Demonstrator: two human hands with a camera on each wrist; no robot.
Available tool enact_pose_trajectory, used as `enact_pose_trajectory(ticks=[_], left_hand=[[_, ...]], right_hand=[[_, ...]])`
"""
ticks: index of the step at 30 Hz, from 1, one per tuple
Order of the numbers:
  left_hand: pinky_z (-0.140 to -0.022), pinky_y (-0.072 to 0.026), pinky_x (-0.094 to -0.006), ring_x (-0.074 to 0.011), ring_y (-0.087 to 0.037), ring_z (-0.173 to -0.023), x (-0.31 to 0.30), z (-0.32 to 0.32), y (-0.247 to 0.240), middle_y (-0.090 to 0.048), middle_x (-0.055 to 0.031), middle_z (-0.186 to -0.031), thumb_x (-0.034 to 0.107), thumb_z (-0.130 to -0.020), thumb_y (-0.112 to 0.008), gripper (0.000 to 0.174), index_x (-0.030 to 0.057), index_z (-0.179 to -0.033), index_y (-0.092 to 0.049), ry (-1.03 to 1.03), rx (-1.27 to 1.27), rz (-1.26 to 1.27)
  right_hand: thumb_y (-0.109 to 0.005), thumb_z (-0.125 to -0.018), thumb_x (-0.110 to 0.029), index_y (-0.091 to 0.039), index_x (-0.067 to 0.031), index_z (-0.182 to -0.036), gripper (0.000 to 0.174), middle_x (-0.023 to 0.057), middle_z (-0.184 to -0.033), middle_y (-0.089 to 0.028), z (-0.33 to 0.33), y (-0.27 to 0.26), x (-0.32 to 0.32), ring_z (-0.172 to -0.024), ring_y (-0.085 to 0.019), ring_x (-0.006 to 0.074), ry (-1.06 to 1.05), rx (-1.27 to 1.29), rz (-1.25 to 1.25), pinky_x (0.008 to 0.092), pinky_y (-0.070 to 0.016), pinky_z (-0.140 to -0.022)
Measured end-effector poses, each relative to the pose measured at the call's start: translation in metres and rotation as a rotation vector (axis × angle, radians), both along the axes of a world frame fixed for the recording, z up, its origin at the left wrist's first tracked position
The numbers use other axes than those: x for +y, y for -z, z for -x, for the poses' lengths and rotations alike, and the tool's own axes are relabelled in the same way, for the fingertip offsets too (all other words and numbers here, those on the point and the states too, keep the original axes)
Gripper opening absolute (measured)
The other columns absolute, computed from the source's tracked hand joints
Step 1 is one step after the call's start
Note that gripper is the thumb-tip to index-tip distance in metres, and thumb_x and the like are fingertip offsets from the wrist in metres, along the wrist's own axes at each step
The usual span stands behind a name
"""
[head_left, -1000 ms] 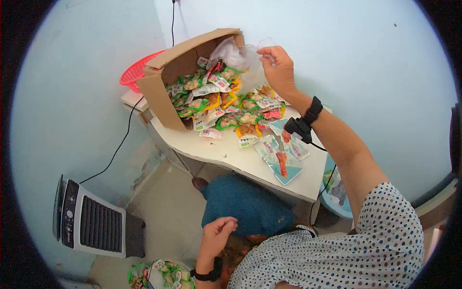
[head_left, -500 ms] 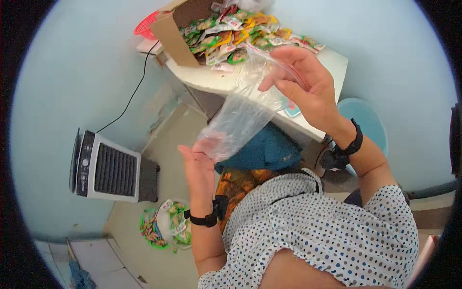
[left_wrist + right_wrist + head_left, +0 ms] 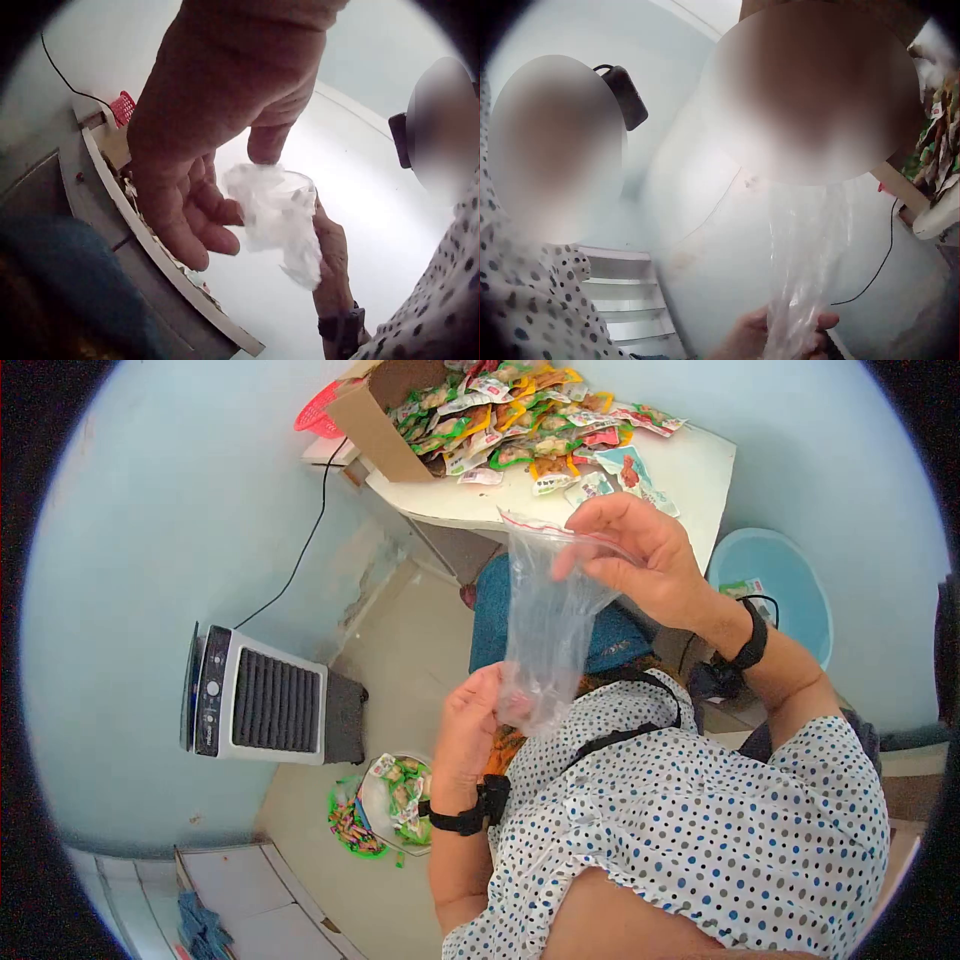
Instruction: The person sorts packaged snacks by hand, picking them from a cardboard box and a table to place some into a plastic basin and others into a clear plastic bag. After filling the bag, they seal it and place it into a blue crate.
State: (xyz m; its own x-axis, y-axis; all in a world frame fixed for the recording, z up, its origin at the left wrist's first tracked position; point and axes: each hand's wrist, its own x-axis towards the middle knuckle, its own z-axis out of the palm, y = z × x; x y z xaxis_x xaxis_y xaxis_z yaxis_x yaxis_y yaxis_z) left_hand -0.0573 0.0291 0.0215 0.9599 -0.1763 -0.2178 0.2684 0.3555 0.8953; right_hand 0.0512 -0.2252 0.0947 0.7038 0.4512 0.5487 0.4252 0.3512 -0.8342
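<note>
One clear plastic bag (image 3: 550, 625) hangs between the person's hands, just off the near edge of the white desk (image 3: 702, 478). The right hand (image 3: 648, 558) grasps its red-striped mouth, thumb outside and other fingers showing through the film; the left hand (image 3: 470, 725) pinches the lower end between thumb and fingers. On the desk, a cardboard box (image 3: 378, 435) lies on its side at the left end, and a heap of food packets (image 3: 520, 422) spills from it towards the right edge. One pale pink packet (image 3: 480, 477) lies by the near edge, and a white-and-teal packet (image 3: 636, 472) lies just beyond the right hand. A red basket (image 3: 317, 412) sits past the desk's left end, and a blue tub (image 3: 792, 565) stands beside its right edge. Farther left, an air cooler (image 3: 275, 700) stands on the floor, well apart from the desk.
</note>
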Motion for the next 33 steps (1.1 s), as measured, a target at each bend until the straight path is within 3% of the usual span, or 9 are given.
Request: enact_pose_trajectory(ticks=[5,9,12,18,21,24,27,30,33], left_hand=[[-0.073,-0.055,-0.0324,-0.017,-0.067,-0.083,0.006,-0.005,0.017,-0.068,-0.0083,-0.097,0.017,-0.096,-0.059,0.019,0.0002,-0.105,-0.062,0.044,-0.003,-0.031],[-0.071,-0.0539,-0.0299,-0.0135,-0.064,-0.079,0.003,-0.008,0.01,-0.066,-0.0032,-0.091,0.014,-0.094,-0.061,0.012,0.0032,-0.099,-0.063,-0.145,-0.036,-0.072],[-0.071,-0.0512,-0.0263,-0.0105,-0.06,-0.077,0.004,-0.015,0.005,-0.064,0.0002,-0.089,0.01,-0.093,-0.063,0.008,0.0041,-0.099,-0.063,-0.332,-0.155,-0.12],[-0.076,-0.0461,-0.0211,-0.0068,-0.057,-0.079,0.002,-0.029,-0.036,-0.062,0.0017,-0.089,0.002,-0.09,-0.064,0.011,0.0031,-0.101,-0.064,-0.547,-0.437,-0.446],[-0.077,-0.0469,-0.0219,-0.0075,-0.058,-0.081,0.004,-0.033,-0.024,-0.064,0.0004,-0.091,-0.001,-0.088,-0.064,0.012,0.0031,-0.1,-0.064,-0.49,-0.548,-0.451],[-0.078,-0.0479,-0.0227,-0.0093,-0.06,-0.083,0.005,-0.035,-0.022,-0.065,-0.0015,-0.093,-0.003,-0.087,-0.063,0.012,0.0026,-0.098,-0.065,-0.48,-0.61,-0.501],[-0.079,-0.0483,-0.023,-0.0114,-0.062,-0.087,0.012,-0.039,-0.02,-0.066,-0.0045,-0.098,-0.006,-0.087,-0.062,0.017,0.0022,-0.102,-0.064,-0.487,-0.747,-0.445],[-0.081,-0.0487,-0.0237,-0.0135,-0.062,-0.089,0.01,-0.039,-0.02,-0.064,-0.0039,-0.102,0.003,-0.092,-0.061,0.019,0.0028,-0.111,-0.06,-0.582,-0.599,-0.31],[-0.086,-0.0484,-0.0276,-0.018,-0.06,-0.098,0.015,-0.032,-0.023,-0.058,-0.0038,-0.112,0.018,-0.097,-0.059,0.03,0.0043,-0.123,-0.054,-0.532,-0.378,-0.14]], right_hand=[[-0.052,-0.087,0.01,-0.047,0.0015,-0.129,0.044,0.0073,-0.107,-0.058,-0.002,0.006,-0.013,-0.098,-0.064,0.0176,0.024,0.009,0.034,0.0314,-0.0476,-0.091],[-0.054,-0.086,0.009,-0.047,0.0025,-0.129,0.043,0.0074,-0.101,-0.06,-0.007,0.008,-0.029,-0.091,-0.065,0.0164,-0.099,0.057,0.157,0.0315,-0.0502,-0.085],[-0.058,-0.084,0.006,-0.047,0.0031,-0.128,0.045,0.0075,-0.098,-0.06,-0.006,0.022,-0.033,-0.083,-0.066,0.0158,-0.133,0.277,0.177,0.0305,-0.0522,-0.078],[-0.063,-0.091,-0.023,-0.053,0.0033,-0.123,0.042,0.0073,-0.093,-0.064,-0.001,0.02,-0.046,-0.079,-0.068,0.0166,-0.254,0.439,0.378,0.0277,-0.0535,-0.073],[-0.058,-0.096,-0.025,-0.06,0.0019,-0.119,0.035,0.0105,-0.101,-0.067,0.001,0.039,-0.044,-0.081,-0.069,0.0197,-0.32,0.464,0.473,0.0308,-0.0539,-0.076],[-0.053,-0.098,-0.028,-0.061,0.0016,-0.122,0.038,0.0117,-0.111,-0.067,0.001,0.046,-0.039,-0.091,-0.069,0.0213,-0.365,0.65,0.47,0.0322,-0.0558,-0.078],[-0.053,-0.098,-0.034,-0.054,-0.0011,-0.132,0.047,0.0132,-0.118,-0.065,-0.003,0.06,-0.025,-0.101,-0.066,0.0207,-0.288,0.467,0.326,0.0331,-0.0574,-0.077],[-0.051,-0.099,-0.034,-0.051,-0.0064,-0.137,0.047,0.0126,-0.14,-0.05,-0.004,0.052,-0.025,-0.115,-0.058,0.0221,-0.251,0.412,0.213,0.0352,-0.0573,-0.08],[-0.051,-0.099,-0.034,-0.047,-0.0101,-0.141,0.049,0.0083,-0.153,-0.032,-0.003,0.05,-0.025,-0.121,-0.054,0.0224,-0.295,0.289,0.255,0.036,-0.0574,-0.081]])
